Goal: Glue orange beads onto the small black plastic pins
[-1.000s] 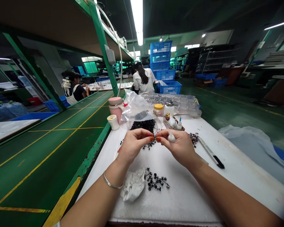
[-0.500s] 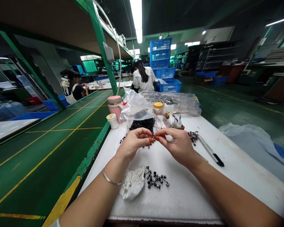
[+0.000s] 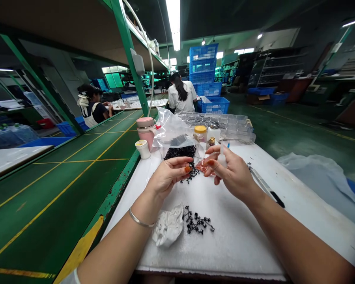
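Observation:
My left hand [image 3: 171, 173] is closed in a pinch of thumb and forefinger above the white table board [image 3: 236, 244]. What sits in its fingertips is too small to make out. To the right, my right hand [image 3: 230, 171] is curled around a small white squeeze bottle [image 3: 221, 159] with a thin upright tip. Its thumb and fingertips stand apart from the left hand. Behind the hands lies a heap of small black parts [image 3: 180, 152], partly under a clear plastic bag [image 3: 174, 128]. Small red parts [image 3: 202, 165] show between the hands.
Nearer me are a crumpled white cloth [image 3: 168, 227] and loose black stemmed parts [image 3: 198, 223]. A utility knife [image 3: 268, 187] lies right. Behind stand a pink flask [image 3: 146, 132], a yellow-lidded jar [image 3: 200, 134] and a compartment box [image 3: 236, 126]. A green conveyor [image 3: 85, 173] runs left.
My hands have parted from fingertip contact; the right one has moved right and its fingers have loosened. The squeeze bottle in it has turned upright. Small red parts have come into view.

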`<control>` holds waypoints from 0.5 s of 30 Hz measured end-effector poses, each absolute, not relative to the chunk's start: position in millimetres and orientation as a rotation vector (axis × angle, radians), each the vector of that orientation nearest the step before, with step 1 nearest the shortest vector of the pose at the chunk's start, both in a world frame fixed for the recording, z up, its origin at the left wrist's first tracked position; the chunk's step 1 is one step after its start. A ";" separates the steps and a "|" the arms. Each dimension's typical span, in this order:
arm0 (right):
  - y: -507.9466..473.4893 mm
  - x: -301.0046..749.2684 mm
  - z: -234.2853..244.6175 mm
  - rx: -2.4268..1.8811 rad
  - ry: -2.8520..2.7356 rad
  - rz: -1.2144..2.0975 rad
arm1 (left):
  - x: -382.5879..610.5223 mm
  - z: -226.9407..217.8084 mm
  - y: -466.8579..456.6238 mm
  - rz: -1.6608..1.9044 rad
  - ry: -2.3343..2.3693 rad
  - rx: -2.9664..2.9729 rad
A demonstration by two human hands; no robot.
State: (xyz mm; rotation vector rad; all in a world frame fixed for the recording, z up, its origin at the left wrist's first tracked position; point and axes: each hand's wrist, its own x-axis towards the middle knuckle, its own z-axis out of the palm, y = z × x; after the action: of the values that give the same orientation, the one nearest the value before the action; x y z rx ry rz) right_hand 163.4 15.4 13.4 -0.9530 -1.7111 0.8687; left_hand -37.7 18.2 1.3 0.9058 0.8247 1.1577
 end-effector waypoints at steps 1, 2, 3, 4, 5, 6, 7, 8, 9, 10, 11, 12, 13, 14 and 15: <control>14.8 164.0 14.7 -0.942 -1.688 0.926 | -37.9 0.8 18.4 1.159 0.823 0.904; 14.1 164.9 16.2 -0.930 -1.671 0.950 | -38.2 0.6 18.6 1.163 0.822 0.903; 13.5 166.2 17.9 -0.920 -1.661 0.944 | -38.5 0.4 18.7 1.165 0.820 0.901; 13.0 167.9 19.7 -0.913 -1.652 0.919 | -38.7 0.5 18.7 1.165 0.818 0.899; 12.7 170.2 21.4 -0.914 -1.649 0.889 | -38.9 0.9 18.6 1.163 0.816 0.894; 12.8 172.8 23.1 -0.929 -1.651 0.857 | -39.0 1.3 18.5 1.163 0.812 0.887; 13.1 175.8 24.6 -0.960 -1.661 0.828 | -39.1 1.9 18.4 1.166 0.809 0.877; 13.7 178.8 25.9 -1.002 -1.674 0.800 | -39.0 2.5 18.2 1.170 0.806 0.869; 14.4 181.7 27.2 -1.049 -1.690 0.776 | -39.0 3.1 18.0 1.175 0.804 0.863; 15.0 184.3 28.2 -1.092 -1.708 0.762 | -38.9 3.7 17.8 1.178 0.804 0.860; 15.5 186.3 29.2 -1.117 -1.725 0.763 | -38.8 4.3 17.5 1.181 0.805 0.860; 15.6 187.6 30.2 -1.119 -1.738 0.781 | -38.8 4.9 17.3 1.183 0.809 0.863; 15.4 188.2 31.2 -1.099 -1.741 0.815 | -38.7 5.5 17.0 1.185 0.814 0.867; 14.9 188.2 32.2 -1.065 -1.736 0.860 | -38.7 6.2 16.7 1.186 0.820 0.869; 14.0 187.7 33.3 -1.029 -1.731 0.909 | -38.7 6.8 16.4 1.187 0.824 0.869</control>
State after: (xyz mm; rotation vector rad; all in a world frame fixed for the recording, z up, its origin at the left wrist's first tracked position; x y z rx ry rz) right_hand 187.7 14.0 33.3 -1.0294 -1.7306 0.9085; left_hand -38.7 16.4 6.8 0.8691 0.8240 1.1865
